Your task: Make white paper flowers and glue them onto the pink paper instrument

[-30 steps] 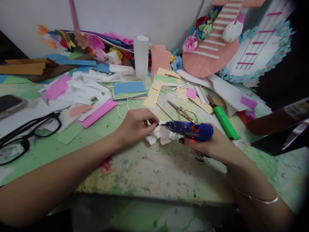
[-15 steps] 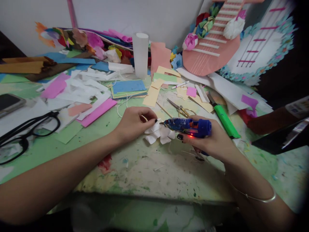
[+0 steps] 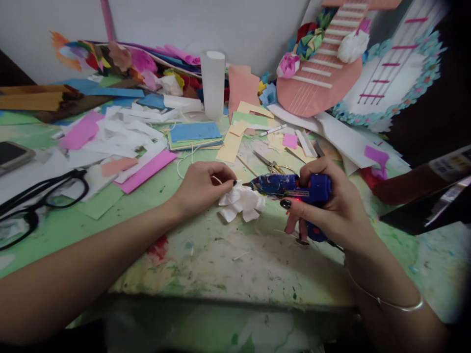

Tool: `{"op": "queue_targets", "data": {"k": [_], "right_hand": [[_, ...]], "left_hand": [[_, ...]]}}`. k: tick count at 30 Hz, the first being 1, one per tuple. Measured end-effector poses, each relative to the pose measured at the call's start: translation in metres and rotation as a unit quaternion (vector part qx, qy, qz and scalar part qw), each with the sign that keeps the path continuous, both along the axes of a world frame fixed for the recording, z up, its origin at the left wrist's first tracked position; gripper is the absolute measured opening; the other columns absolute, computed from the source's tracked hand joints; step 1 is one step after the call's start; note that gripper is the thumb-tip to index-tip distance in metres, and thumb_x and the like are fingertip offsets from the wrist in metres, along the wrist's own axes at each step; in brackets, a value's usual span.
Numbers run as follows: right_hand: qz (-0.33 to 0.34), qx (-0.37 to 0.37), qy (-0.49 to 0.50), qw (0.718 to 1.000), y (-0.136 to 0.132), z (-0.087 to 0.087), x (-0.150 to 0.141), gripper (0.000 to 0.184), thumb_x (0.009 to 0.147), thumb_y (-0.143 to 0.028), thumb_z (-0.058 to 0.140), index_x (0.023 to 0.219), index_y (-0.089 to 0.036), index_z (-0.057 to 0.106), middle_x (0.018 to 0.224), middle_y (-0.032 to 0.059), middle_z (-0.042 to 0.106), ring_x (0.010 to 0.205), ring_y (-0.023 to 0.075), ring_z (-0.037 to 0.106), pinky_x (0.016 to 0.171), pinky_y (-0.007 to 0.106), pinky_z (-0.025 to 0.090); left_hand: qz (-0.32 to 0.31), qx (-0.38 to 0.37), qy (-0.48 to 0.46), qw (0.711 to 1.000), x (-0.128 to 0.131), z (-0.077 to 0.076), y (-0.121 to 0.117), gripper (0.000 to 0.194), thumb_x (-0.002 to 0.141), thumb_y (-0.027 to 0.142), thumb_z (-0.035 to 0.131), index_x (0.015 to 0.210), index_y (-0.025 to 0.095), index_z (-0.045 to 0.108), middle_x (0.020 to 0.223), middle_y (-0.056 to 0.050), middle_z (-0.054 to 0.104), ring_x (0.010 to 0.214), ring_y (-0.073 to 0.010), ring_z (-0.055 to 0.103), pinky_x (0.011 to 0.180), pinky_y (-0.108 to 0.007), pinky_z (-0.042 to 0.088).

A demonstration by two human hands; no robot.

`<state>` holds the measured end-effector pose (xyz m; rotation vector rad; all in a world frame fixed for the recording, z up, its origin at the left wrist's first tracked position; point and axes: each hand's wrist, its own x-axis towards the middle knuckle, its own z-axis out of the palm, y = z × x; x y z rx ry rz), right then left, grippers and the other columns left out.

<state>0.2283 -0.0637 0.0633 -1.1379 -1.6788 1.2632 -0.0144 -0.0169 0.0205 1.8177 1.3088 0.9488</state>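
Note:
A white paper flower [image 3: 243, 203] with ruffled petals is in the middle of the view, just above the tabletop. My left hand [image 3: 206, 189] pinches its upper left edge between thumb and fingers. In my right hand [image 3: 331, 206] is a blue hot glue gun [image 3: 283, 184] with a red light glowing on its side. Its nozzle points left and reaches the top of the flower; whether it touches cannot be told. Behind the gun lie gold-handled scissors [image 3: 274, 164] and a thin wooden stick [image 3: 247, 165].
Black glasses [image 3: 66, 193], a phone [image 3: 13, 156] and white paper scraps [image 3: 121, 132] lie on the left. A stack of coloured paper [image 3: 195, 135] and an upright white tube [image 3: 213, 86] stand behind. Paper guitars [image 3: 316, 93] lean at the back right. A brown bottle [image 3: 408, 181] lies right.
My right hand has tilted and moved slightly right with the glue gun, showing more of its handle. My left hand stays at the flower. The whole view has shifted slightly.

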Motion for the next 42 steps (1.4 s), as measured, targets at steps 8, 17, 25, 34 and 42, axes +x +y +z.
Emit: {"op": "queue_targets", "data": {"k": [8,17,25,34,42], "right_hand": [[-0.035,0.069,-0.004,0.997,-0.001,0.001,-0.004,0.029,0.077,-0.022,0.076,0.091,-0.024,0.051,0.063,-0.0053,0.063,0.038,0.0171,0.063,0.028,0.023,0.050],[-0.081,0.085,-0.001,0.993,0.000,-0.002,-0.011,0.026,0.071,-0.016,0.077,0.088,-0.022,0.059,0.061,-0.0054,0.063,0.035,0.0155,0.061,0.026,0.022,0.050],[-0.092,0.100,0.006,0.991,-0.003,-0.003,-0.012,0.026,0.069,-0.010,0.076,0.088,-0.021,0.062,0.062,-0.0056,0.064,0.034,0.0159,0.062,0.025,0.020,0.049],[-0.081,0.092,0.010,0.992,-0.004,-0.002,-0.014,0.024,0.071,-0.011,0.076,0.086,-0.021,0.061,0.058,-0.0065,0.063,0.033,0.0157,0.061,0.026,0.021,0.050],[-0.065,0.072,0.009,0.995,-0.003,-0.003,-0.013,0.024,0.073,-0.015,0.076,0.087,-0.022,0.059,0.056,-0.0073,0.062,0.033,0.0161,0.061,0.026,0.022,0.050]], "left_hand": [[-0.004,0.005,-0.004,1.000,-0.001,-0.002,0.000,0.011,0.074,0.019,0.063,0.076,0.014,0.072,0.073,-0.003,0.072,0.066,-0.0123,0.062,0.061,-0.023,0.049],[-0.014,0.026,-0.009,1.000,0.001,-0.001,-0.002,0.010,0.075,0.017,0.062,0.076,0.014,0.072,0.073,-0.003,0.072,0.068,-0.0115,0.062,0.062,-0.022,0.050],[-0.018,0.034,-0.008,0.999,0.000,-0.002,-0.001,0.011,0.074,0.013,0.062,0.076,0.014,0.073,0.072,-0.002,0.072,0.065,-0.0095,0.061,0.057,-0.019,0.047],[-0.019,0.032,-0.013,0.999,0.000,0.000,-0.001,0.012,0.073,0.011,0.061,0.075,0.014,0.073,0.071,-0.001,0.072,0.063,-0.0092,0.061,0.057,-0.018,0.047],[-0.020,0.030,-0.013,0.999,0.000,0.000,-0.002,0.011,0.073,0.013,0.062,0.075,0.013,0.073,0.071,-0.002,0.072,0.064,-0.0101,0.061,0.058,-0.019,0.049]]}}
